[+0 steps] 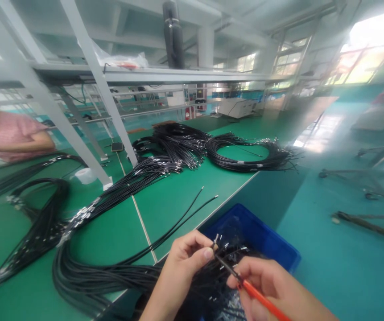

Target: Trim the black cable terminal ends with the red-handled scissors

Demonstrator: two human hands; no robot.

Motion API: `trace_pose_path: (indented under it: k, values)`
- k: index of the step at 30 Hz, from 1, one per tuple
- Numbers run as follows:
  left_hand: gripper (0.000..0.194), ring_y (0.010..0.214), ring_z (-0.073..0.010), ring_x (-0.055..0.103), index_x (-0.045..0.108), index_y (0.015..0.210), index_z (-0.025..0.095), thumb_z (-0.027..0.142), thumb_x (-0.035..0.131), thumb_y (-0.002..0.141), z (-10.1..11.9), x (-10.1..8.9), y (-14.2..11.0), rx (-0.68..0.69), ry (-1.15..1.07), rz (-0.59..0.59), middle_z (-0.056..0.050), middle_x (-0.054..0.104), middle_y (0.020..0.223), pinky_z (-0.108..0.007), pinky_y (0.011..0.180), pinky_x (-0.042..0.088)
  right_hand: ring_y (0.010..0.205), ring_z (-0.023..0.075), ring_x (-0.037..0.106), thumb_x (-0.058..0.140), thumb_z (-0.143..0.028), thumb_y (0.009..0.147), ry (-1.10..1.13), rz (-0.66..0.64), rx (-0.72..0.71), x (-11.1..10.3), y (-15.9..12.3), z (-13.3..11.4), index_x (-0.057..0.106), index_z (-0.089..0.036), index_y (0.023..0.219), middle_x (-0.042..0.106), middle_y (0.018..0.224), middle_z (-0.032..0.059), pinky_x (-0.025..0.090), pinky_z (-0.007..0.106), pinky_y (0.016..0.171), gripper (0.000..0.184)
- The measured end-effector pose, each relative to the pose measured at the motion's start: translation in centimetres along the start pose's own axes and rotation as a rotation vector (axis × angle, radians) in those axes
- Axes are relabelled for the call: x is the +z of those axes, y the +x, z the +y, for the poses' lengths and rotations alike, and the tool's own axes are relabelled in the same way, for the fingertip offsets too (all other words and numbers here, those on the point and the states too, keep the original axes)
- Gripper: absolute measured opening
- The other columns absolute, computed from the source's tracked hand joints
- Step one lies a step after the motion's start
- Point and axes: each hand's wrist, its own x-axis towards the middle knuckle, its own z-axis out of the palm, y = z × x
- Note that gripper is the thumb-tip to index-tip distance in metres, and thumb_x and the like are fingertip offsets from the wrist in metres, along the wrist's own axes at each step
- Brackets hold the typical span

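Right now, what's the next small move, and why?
I'd probably hold the left hand steady and work the red-handled tool gently on the small piece: the left hand pinches that piece, and the right hand grips the tool, its dark end close by.

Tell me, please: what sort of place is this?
Probably a factory workshop: many bundled black cables lie on a long green worktable, and a blue bin is beside it.
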Motion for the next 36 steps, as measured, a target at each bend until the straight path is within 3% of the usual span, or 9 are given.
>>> trace_pose_path:
  k: [3, 6, 9, 13, 19, 23, 28, 32, 36]
  values:
    - [0.006, 0.061, -0.0117, 0.05, 0.065, 0.072, 0.018, 0.021, 0.061, 0.075, -0.7, 1.4, 0.1, 0.011, 0.214, -0.016, 0.002, 0.059, 0.064, -0.02, 0.059, 0.037, 0.035, 0.0028, 0.035, 0.077, -0.048, 0.057, 0.131, 0.039, -0.123, -1.0, -0.3, 0.0, 0.065, -0.018, 0.086, 0.063, 0.056, 0.0025, 0.022, 0.016, 0.035, 0.043]
    - [0.009, 0.073, -0.0138, 0.059, 0.069, 0.075, 0.025, 0.02, 0.062, 0.074, -1.2, 1.8, 0.8, 0.039, 0.677, -0.076, 0.003, 0.066, 0.075, -0.021, 0.068, 0.04, 0.033, 0.0055, 0.037, 0.078, -0.044, 0.06, 0.193, 0.214, -0.162, -1.8, -0.4, -0.3, 0.066, -0.02, 0.088, 0.062, 0.058, 0.0026, 0.026, 0.02, 0.034, 0.038]
    - [0.017, 0.086, -0.0178, 0.059, 0.066, 0.083, 0.026, 0.027, 0.049, 0.085, -1.5, -0.7, 2.5, -0.022, 0.964, 0.184, -0.001, 0.065, 0.086, -0.026, 0.076, 0.039, 0.033, 0.008, 0.037, 0.079, -0.042, 0.059, 0.202, 0.27, -0.169, -2.2, -0.3, -0.6, 0.067, -0.021, 0.086, 0.06, 0.057, 0.0023, 0.028, 0.023, 0.033, 0.036]
    - [0.008, 0.09, -0.0232, 0.056, 0.061, 0.079, 0.018, 0.021, 0.054, 0.082, -2.4, -5.5, 5.5, -0.156, 1.06, 0.394, -0.007, 0.061, 0.09, -0.036, 0.079, 0.038, 0.036, 0.0062, 0.039, 0.076, -0.037, 0.066, 0.268, 0.213, -0.174, -2.2, 0.1, -0.1, 0.065, -0.022, 0.091, 0.059, 0.061, 0.002, 0.029, 0.022, 0.037, 0.032]
    - [0.009, 0.072, -0.017, 0.059, 0.056, 0.076, 0.015, 0.02, 0.052, 0.083, -2.3, -7.6, 6.7, -0.135, 0.958, 0.314, -0.002, 0.061, 0.076, -0.033, 0.071, 0.044, 0.045, 0.0085, 0.041, 0.063, -0.026, 0.08, 0.304, 0.285, -0.308, -2.0, 0.5, -0.1, 0.056, -0.023, 0.104, 0.048, 0.059, -0.0045, 0.032, 0.021, 0.043, 0.025]
    - [0.013, 0.065, -0.0146, 0.06, 0.053, 0.094, 0.018, 0.023, 0.049, 0.083, 0.9, -5.2, 5.8, -0.003, 0.766, 0.17, 0.001, 0.061, 0.074, -0.026, 0.062, 0.045, 0.044, 0.0075, 0.039, 0.065, -0.027, 0.079, 0.266, 0.421, -0.33, -1.6, 0.8, -0.3, 0.053, -0.023, 0.104, 0.047, 0.058, -0.0064, 0.031, 0.02, 0.043, 0.028]
    - [0.015, 0.076, -0.016, 0.059, 0.055, 0.098, 0.023, 0.027, 0.051, 0.085, 4.5, 1.6, 3.1, 0.239, 0.62, -0.016, 0.0, 0.063, 0.083, -0.025, 0.07, 0.044, 0.041, 0.0085, 0.042, 0.07, -0.033, 0.073, 0.25, 0.507, -0.381, -0.6, 1.6, 0.1, 0.053, -0.021, 0.097, 0.049, 0.051, -0.0073, 0.032, 0.02, 0.041, 0.032]
    - [0.012, 0.074, -0.0145, 0.059, 0.061, 0.088, 0.024, 0.022, 0.049, 0.087, 4.3, 4.4, 0.9, 0.37, 0.676, -0.088, 0.0, 0.064, 0.083, -0.023, 0.068, 0.042, 0.041, 0.0097, 0.044, 0.069, -0.033, 0.074, 0.266, 0.55, -0.414, -0.3, 1.4, 0.4, 0.053, -0.02, 0.097, 0.051, 0.049, -0.007, 0.031, 0.019, 0.04, 0.031]
    - [0.01, 0.072, -0.0175, 0.056, 0.065, 0.078, 0.023, 0.022, 0.056, 0.082, 2.8, 4.5, 0.1, 0.338, 0.66, 0.042, -0.002, 0.061, 0.073, -0.025, 0.065, 0.04, 0.05, 0.0094, 0.05, 0.074, -0.025, 0.068, 0.348, 0.615, -0.538, 0.3, 0.9, 0.5, 0.052, -0.024, 0.1, 0.06, 0.072, -0.0035, 0.04, 0.02, 0.045, 0.04]
